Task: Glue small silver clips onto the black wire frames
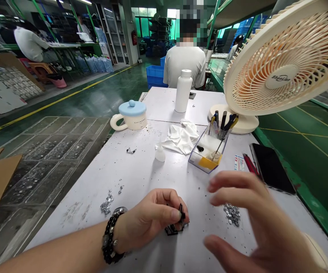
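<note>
My left hand (155, 210) is closed, thumb against fingers, on a small black frame-like part (173, 229) just above the white table. What the part belongs to is too small to tell. To its right my right hand (255, 216) hovers with thumb and fingers spread, nothing between them, slightly blurred. A heap of small shiny metal pieces (232, 215) lies partly behind my right hand. Another scatter of small metal pieces (107, 203) sits on the table left of my left hand.
Ahead stand a small squeeze bottle (160, 153), crumpled white tissue (182, 137), a clear organizer (206, 157) with pens, a lidded mug (132, 115) and a white bottle (183, 91). A fan (283, 72) and phone (272, 168) are right; compartment trays (55, 151) left. A person (185, 64) sits beyond.
</note>
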